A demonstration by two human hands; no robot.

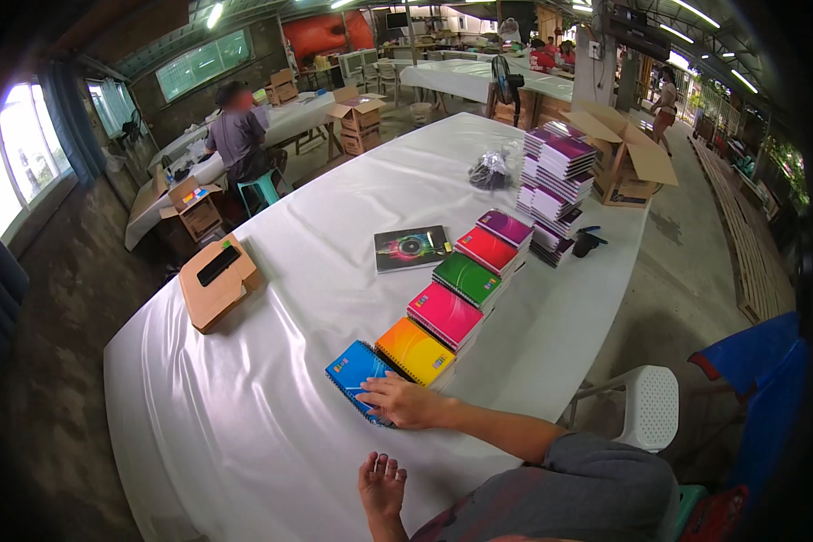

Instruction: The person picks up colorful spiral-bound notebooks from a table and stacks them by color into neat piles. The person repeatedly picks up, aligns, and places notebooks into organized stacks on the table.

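Observation:
My right hand [399, 400] lies flat on the near corner of a blue spiral notebook [354, 365], fingers pointing left. This notebook starts a diagonal row of small stacks on the white tablecloth [271, 406]: orange [415, 350], pink [445, 314], green [467, 278], red [486, 248] and purple [505, 227]. A dark-covered notebook [411, 247] lies alone to the left of the row. My left hand [381, 481] rests near the table's front edge with nothing in it.
A tall stack of notebooks [556, 176] and an open cardboard box [621, 154] stand at the far right. A flat carton [217, 282] lies at the left. A white chair [646, 406] stands beside me. A person [237, 135] sits at another table.

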